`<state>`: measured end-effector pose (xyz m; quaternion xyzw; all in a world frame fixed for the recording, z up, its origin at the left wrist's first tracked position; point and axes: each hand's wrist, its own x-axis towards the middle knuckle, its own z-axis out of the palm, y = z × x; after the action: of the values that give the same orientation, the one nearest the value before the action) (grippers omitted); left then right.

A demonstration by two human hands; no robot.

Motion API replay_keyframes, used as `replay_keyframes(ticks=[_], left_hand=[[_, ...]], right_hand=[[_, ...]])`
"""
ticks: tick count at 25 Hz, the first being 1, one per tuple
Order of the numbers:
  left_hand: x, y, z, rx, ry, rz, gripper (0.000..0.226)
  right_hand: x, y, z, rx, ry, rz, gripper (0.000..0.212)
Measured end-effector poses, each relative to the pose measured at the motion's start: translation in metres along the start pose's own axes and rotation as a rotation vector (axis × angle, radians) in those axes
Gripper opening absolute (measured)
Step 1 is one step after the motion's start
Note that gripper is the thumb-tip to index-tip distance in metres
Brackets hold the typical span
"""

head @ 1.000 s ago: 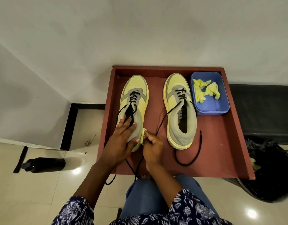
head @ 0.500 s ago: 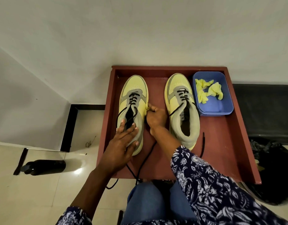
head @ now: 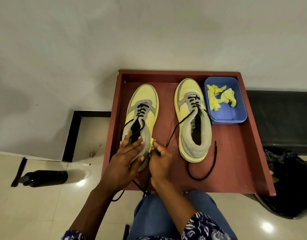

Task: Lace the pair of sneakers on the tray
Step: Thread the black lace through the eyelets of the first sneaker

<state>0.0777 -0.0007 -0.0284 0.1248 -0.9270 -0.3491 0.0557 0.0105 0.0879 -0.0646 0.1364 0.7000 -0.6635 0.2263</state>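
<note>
Two yellow-and-grey sneakers stand toes away from me on a dark red tray. The left sneaker has a black lace crossed through its upper eyelets only. My left hand lies over its heel and collar, gripping it. My right hand pinches at that shoe's right side near the heel, closed on the lace, whose ends trail past the tray's front edge. The right sneaker is laced partway too; its loose lace curls on the tray.
A blue tub holding crumpled yellow bits sits in the tray's far right corner. The tray backs against a white wall. A black bottle lies on the floor to the left. A black bag and dark bench are to the right.
My right hand went up beside the left sneaker's middle half a second ago, and has come back down to its heel side. My left hand stayed on the heel.
</note>
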Motion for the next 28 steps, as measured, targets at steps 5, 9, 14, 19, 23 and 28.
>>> replay_keyframes(ticks=[5,9,14,19,23,28], left_hand=[[0.001,0.001,-0.008,-0.039,-0.066,-0.026,0.061],[0.002,0.002,-0.010,-0.037,-0.059,0.001,0.058],[0.003,0.000,-0.010,-0.002,-0.061,0.032,0.054],[0.004,0.001,-0.010,-0.018,-0.087,0.000,0.058],[0.004,0.001,-0.011,-0.014,-0.105,-0.002,0.061],[0.006,0.016,-0.016,-0.006,-0.015,-0.047,0.056]], right_hand=[[0.034,-0.034,0.012,-0.134,0.032,-0.060,0.029],[0.064,-0.069,0.024,-0.446,0.063,-0.238,0.032],[0.083,-0.076,0.021,-0.563,0.001,-0.226,0.030],[0.065,-0.074,0.018,-0.474,-0.006,-0.277,0.034],[0.017,-0.041,-0.004,-0.409,-0.046,-0.323,0.032],[0.018,-0.034,-0.006,-0.315,-0.065,-0.302,0.029]])
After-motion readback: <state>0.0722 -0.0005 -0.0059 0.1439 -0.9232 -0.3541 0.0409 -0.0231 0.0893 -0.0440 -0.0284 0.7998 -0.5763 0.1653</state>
